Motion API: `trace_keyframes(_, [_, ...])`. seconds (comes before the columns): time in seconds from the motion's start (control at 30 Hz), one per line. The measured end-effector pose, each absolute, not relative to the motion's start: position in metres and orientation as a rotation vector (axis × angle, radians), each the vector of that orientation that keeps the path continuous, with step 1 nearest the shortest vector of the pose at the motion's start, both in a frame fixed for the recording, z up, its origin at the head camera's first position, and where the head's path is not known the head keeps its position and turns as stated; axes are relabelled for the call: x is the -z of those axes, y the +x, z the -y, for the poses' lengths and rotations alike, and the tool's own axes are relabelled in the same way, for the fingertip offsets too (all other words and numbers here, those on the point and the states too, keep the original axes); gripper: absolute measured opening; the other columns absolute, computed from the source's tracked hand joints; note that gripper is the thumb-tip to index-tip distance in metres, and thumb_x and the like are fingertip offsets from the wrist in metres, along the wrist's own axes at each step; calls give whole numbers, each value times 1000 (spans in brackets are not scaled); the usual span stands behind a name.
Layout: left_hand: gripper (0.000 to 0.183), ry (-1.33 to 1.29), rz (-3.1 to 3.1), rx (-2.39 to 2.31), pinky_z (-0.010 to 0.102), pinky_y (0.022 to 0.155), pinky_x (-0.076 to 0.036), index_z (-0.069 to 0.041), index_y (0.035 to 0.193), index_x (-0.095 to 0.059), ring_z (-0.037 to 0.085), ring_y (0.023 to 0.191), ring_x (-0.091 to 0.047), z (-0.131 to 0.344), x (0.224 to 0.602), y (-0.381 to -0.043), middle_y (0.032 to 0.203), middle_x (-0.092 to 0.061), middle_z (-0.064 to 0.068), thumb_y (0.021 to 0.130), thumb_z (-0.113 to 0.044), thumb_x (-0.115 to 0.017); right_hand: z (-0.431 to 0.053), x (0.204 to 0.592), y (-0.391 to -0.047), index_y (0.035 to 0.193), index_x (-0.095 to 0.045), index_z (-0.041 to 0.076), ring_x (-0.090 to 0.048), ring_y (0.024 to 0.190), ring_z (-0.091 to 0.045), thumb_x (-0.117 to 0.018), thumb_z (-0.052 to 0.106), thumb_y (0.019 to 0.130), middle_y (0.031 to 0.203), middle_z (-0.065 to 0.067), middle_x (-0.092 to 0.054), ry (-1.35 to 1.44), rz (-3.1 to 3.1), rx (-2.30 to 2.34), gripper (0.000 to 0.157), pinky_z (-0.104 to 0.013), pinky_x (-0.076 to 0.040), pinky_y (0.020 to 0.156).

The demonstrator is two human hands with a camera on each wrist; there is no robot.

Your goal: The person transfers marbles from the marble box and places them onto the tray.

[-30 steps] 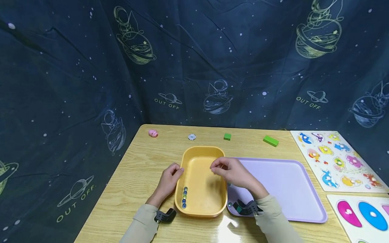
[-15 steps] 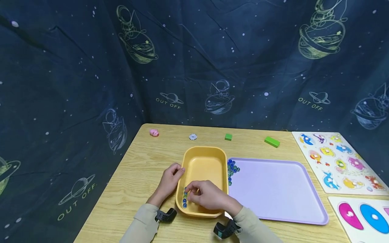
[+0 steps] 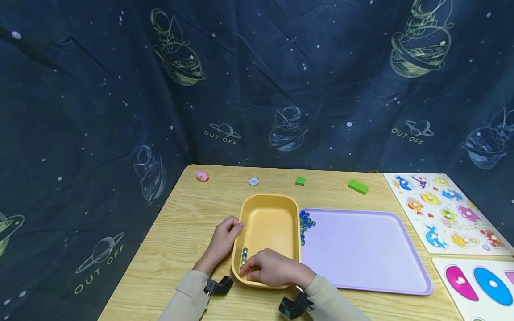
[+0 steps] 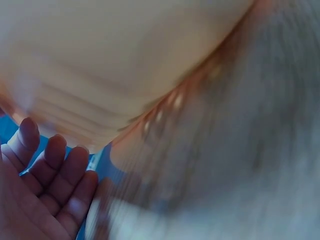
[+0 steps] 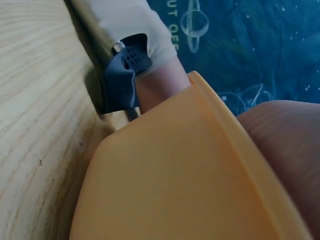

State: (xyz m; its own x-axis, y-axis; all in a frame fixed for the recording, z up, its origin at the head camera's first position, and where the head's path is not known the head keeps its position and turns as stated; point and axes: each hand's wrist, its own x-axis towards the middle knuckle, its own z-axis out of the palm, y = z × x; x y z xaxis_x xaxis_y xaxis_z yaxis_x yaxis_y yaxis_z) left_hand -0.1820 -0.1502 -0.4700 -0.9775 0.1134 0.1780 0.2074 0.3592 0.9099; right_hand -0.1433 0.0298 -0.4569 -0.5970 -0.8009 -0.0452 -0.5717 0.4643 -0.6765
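Note:
A yellow bin point(image 3: 268, 223) stands in front of me. In the head view, my left hand point(image 3: 222, 238) holds its left rim, thumb at the edge. The left wrist view shows that hand's bent fingers point(image 4: 55, 155) against the outer wall. Inside the bin, my right hand point(image 3: 273, 269) reaches low into the near-left corner with bent fingers. Three glass marbles point(image 3: 244, 255) show in a row along the left wall, just above its fingertips. The fingers hide that corner, so whether they pinch a marble is not visible. The right wrist view is mostly bin wall point(image 5: 160, 175).
To the bin's right lies a lilac tray point(image 3: 369, 249), with several blue and green marbles point(image 3: 305, 221) at its left edge. Along the back sit a pink pig point(image 3: 202, 176), a poker chip point(image 3: 253, 181) and green blocks point(image 3: 357, 186). Puzzle boards point(image 3: 449, 209) lie at the right.
My right hand has come from above the bin's right side down to the marble row, then slid nearer me along it. It covers the row's lower end. The left hand stays at the rim.

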Motion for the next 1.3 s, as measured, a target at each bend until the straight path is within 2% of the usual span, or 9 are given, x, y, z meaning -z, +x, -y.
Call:
trace_keyframes(0.13, [19, -287, 2499, 1717, 21, 59, -38, -9, 74, -53, 12, 69, -47, 153, 484, -188, 73, -47, 2, 91, -18, -54, -30, 457, -142, 90, -69, 17, -55, 67, 6, -59, 6, 86, 73, 17, -61, -1114, -2316, 930, 15, -11, -44, 63])
trace_keyframes(0.27, [19, -287, 2481, 1738, 22, 59, -38, -9, 74, -53, 12, 69, -47, 154, 488, -190, 73, -47, 1, 91, -19, -55, -29, 456, -142, 84, -68, 16, -56, 66, 5, -60, 0, 83, 71, 16, -61, -1085, -2299, 955, 19, -11, -45, 62])
trace_keyframes(0.43, [19, -320, 2490, 1737, 21, 59, -37, -5, 75, -52, 10, 68, -46, 151, 473, -183, 73, -46, 2, 91, -14, -53, -30, 456, -143, 81, -67, 19, -55, 64, 6, -61, 4, 84, 69, 17, -59, -1087, -2305, 955, 16, -11, -45, 61])
trace_keyframes(0.53, [20, -321, 2487, 1731, 21, 59, -37, -7, 74, -52, 10, 68, -45, 153, 483, -189, 73, -45, 1, 92, -17, -54, -31, 457, -143, 83, -66, 20, -54, 64, 6, -60, 6, 85, 70, 17, -59, -1093, -2309, 951, 15, -12, -45, 61])
trace_keyframes(0.8, [21, -301, 2467, 1737, 23, 60, -37, -11, 75, -53, 14, 70, -47, 157, 503, -198, 74, -48, 2, 91, -24, -55, -32, 454, -145, 88, -65, 20, -50, 76, 2, -50, 19, 93, 82, 15, -56, -1080, -2372, 968, 17, -16, -41, 73])
trace_keyframes(0.93, [20, -290, 2473, 1754, 22, 61, -39, -11, 75, -54, 14, 72, -48, 157, 503, -198, 76, -49, 2, 91, -24, -55, -37, 448, -149, 85, -63, 19, -48, 66, 1, -53, 26, 91, 75, 13, -58, -999, -2396, 1066, 13, -17, -40, 63])
trace_keyframes(1.13, [20, -311, 2489, 1757, 22, 60, -40, -6, 77, -54, 11, 71, -48, 154, 485, -189, 79, -51, 3, 92, -19, -54, -60, 429, -159, 86, -64, 17, -50, 63, -5, -63, 20, 85, 72, 9, -59, -920, -2424, 1205, 4, -19, -42, 55])
trace_keyframes(1.3, [19, -319, 2504, 1733, 23, 60, -39, -4, 77, -53, 10, 70, -47, 151, 473, -182, 77, -49, 3, 92, -16, -53, -87, 415, -171, 93, -65, 13, -51, 61, -11, -65, 15, 84, 77, 7, -57, -853, -2509, 1294, 10, -23, -44, 52])
